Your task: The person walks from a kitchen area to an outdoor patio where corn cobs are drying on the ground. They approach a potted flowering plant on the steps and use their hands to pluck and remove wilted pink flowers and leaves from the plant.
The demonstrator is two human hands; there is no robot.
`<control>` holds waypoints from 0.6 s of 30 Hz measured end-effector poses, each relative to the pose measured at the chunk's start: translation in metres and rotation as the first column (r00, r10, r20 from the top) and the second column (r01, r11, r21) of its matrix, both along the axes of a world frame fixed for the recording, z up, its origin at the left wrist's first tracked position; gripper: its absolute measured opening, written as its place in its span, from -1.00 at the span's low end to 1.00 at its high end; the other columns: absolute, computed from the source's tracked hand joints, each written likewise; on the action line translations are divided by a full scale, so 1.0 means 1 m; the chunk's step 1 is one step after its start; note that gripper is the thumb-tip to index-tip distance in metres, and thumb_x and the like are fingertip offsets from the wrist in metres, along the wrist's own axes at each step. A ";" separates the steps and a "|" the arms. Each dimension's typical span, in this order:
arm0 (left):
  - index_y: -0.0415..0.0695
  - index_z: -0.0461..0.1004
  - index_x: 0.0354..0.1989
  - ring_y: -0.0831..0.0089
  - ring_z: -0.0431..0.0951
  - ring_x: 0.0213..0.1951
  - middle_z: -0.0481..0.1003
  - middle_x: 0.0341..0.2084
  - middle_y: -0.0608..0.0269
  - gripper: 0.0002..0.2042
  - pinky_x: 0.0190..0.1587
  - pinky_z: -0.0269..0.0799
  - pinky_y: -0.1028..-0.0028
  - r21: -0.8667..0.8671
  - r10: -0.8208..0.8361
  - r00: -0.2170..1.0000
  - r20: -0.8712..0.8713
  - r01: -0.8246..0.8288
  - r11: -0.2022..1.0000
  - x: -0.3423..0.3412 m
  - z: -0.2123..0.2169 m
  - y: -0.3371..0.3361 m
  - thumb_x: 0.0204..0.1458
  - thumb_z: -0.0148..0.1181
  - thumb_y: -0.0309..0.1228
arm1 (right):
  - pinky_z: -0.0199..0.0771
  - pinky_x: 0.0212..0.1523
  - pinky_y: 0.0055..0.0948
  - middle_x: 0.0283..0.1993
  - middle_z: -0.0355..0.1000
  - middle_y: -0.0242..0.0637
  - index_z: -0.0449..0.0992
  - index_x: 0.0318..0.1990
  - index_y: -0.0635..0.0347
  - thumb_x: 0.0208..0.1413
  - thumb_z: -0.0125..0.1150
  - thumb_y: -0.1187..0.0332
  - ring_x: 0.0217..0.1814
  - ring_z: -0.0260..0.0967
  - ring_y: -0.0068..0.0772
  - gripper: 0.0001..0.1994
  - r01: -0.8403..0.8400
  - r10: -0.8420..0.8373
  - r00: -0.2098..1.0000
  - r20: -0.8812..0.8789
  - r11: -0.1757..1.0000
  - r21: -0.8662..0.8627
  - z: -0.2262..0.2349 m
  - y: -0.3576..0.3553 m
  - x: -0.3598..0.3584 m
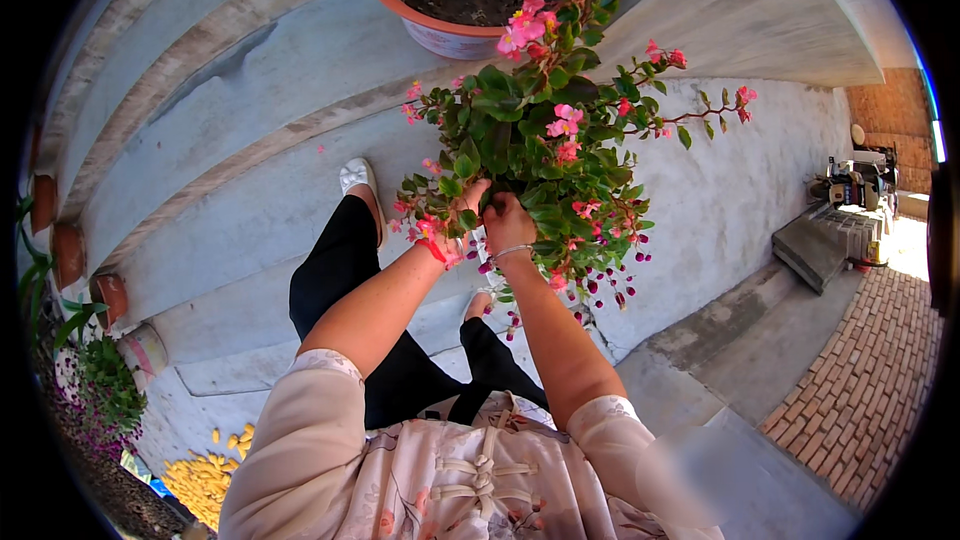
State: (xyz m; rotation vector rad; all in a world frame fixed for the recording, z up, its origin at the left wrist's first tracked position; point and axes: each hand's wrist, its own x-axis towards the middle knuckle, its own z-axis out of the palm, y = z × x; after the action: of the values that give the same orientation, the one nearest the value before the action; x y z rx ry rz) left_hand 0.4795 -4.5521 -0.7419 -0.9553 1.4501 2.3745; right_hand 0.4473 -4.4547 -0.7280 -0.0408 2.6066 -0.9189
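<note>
Here, left fingers and right fingers nestle amid foliage, grip unclear, step edges leftward

The leaves look glossy, the steps rough matt concrete, the blouse smooth satiny cloth.

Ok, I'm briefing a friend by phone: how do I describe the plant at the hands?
Start at the grey steps, then the orange-rimmed pot at the top. Just below it, the left hand and right hand reach into a leafy plant. Its pink flowers distinguish it from the purple-flowered plant at lower left.
</note>
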 end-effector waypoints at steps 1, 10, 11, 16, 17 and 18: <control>-0.05 0.17 0.08 0.37 0.09 0.07 0.06 0.11 0.18 -0.46 0.01 0.09 0.37 0.030 0.031 0.999 0.012 -0.032 0.999 0.003 -0.005 -0.001 -0.03 -0.14 0.00 | 0.37 -0.35 -0.31 -0.45 0.45 -0.28 0.44 -0.37 0.01 -0.16 0.05 0.22 -0.40 0.40 -0.20 -0.81 -0.013 0.013 0.999 -0.030 1.000 -0.001 0.001 -0.001 0.003; -0.03 0.17 0.08 0.32 0.12 0.07 0.09 0.10 0.17 -0.40 0.02 0.07 0.34 0.045 0.090 0.992 0.093 -0.095 0.995 -0.006 0.008 0.008 -0.13 -0.03 0.02 | 0.34 -0.37 -0.34 -0.48 0.43 -0.25 0.42 -0.41 0.08 -0.16 0.04 0.22 -0.42 0.39 -0.24 -0.81 -0.080 0.080 0.997 0.008 0.997 0.019 -0.024 0.023 0.002; -0.02 0.18 0.08 0.33 0.13 0.06 0.11 0.09 0.19 -0.40 0.01 0.07 0.34 0.102 0.111 0.979 0.171 -0.129 0.986 -0.014 0.019 0.014 -0.14 -0.02 0.02 | 0.34 -0.37 -0.35 -0.48 0.43 -0.25 0.42 -0.42 0.09 -0.16 0.03 0.21 -0.42 0.39 -0.26 -0.81 -0.069 0.069 0.997 -0.023 0.998 -0.007 -0.039 0.035 0.001; -0.03 0.26 0.01 0.46 0.24 -0.01 0.27 -0.03 0.30 -0.53 -0.02 0.11 0.41 -0.015 0.157 0.987 0.019 -0.157 0.988 -0.003 0.000 0.007 -0.07 -0.04 -0.09 | 0.32 -0.39 -0.37 -0.52 0.41 -0.26 0.43 -0.42 0.13 -0.16 0.03 0.20 -0.47 0.37 -0.28 -0.78 -0.064 0.066 0.997 -0.050 0.997 0.043 -0.041 0.040 0.009; -0.04 0.29 -0.01 0.49 0.26 -0.03 0.30 -0.06 0.32 -0.57 -0.02 0.11 0.44 -0.051 0.160 0.987 -0.022 -0.161 0.986 -0.001 -0.006 0.004 -0.05 -0.06 -0.12 | 0.32 -0.41 -0.36 -0.54 0.41 -0.26 0.43 -0.42 0.14 -0.16 0.03 0.19 -0.49 0.37 -0.26 -0.77 -0.069 0.072 0.995 -0.073 0.997 0.044 -0.043 0.039 0.011; -0.08 0.32 -0.06 0.48 0.29 -0.08 0.33 -0.11 0.32 -0.61 -0.05 0.14 0.47 -0.105 0.165 0.983 -0.081 -0.173 0.979 -0.007 -0.005 0.008 -0.04 -0.05 -0.16 | 0.31 -0.44 -0.38 -0.56 0.39 -0.28 0.43 -0.41 0.15 -0.15 0.03 0.21 -0.52 0.35 -0.29 -0.78 -0.094 0.118 0.974 -0.195 0.988 0.125 -0.052 0.048 0.009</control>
State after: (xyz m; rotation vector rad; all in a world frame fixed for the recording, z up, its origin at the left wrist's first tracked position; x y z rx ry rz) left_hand 0.4723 -4.5444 -0.7467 -1.0704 1.6035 2.4930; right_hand 0.4560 -4.4072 -0.7805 -0.2537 2.8083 -0.7607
